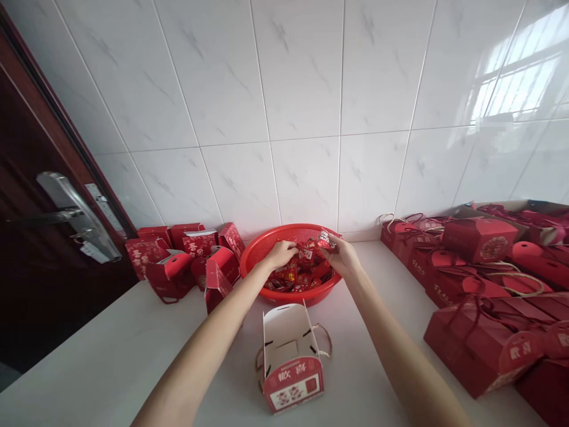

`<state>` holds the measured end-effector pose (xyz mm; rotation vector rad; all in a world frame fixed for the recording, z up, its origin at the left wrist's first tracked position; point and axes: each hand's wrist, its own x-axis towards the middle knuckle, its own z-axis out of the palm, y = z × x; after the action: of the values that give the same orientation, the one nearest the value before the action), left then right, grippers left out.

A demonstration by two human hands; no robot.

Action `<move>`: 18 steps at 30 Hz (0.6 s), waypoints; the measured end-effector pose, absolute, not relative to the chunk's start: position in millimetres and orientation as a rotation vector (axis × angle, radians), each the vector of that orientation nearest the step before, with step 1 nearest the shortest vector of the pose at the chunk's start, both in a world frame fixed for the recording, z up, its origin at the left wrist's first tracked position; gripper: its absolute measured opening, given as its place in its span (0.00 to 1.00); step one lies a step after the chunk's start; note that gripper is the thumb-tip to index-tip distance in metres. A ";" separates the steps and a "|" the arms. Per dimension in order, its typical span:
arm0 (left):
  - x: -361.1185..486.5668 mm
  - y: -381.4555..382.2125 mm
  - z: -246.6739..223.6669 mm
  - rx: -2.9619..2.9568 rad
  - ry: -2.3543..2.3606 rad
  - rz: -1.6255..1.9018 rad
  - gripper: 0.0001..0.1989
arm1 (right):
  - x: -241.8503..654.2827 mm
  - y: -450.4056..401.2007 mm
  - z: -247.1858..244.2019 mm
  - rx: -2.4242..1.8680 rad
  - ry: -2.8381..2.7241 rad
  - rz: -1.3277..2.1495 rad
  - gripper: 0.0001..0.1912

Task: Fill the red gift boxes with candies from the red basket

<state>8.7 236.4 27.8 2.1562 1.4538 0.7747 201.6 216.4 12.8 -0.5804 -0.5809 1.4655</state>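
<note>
A round red plastic basket (255, 252) holds many small red wrapped packets (306, 279). Over its left part, my left hand (283, 255) has its fingers closed at a red packet (306, 253). At the basket's right side my right hand (341, 255) grips a red and white packet (326, 240) between thumb and fingers. Nearer to me, between my forearms, stands an open red and white carton (293, 385) with rope handles; its visible inside is white and bare.
Several red boxes (171, 276) stand at the left, beside a dark door (40, 237) with a metal handle. Many red boxes (480, 344) crowd the right of the white table (124, 356). A tiled wall (302, 178) rises behind.
</note>
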 end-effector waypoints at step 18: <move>7.6 237.0 25.2 2.108 1.377 0.860 0.07 | 197.2 203.3 24.4 -0.571 -0.576 1.516 0.02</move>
<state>7.6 237.0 25.2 2.1080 1.3775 0.8603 197.2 203.3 24.4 -0.5711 -0.5761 1.5164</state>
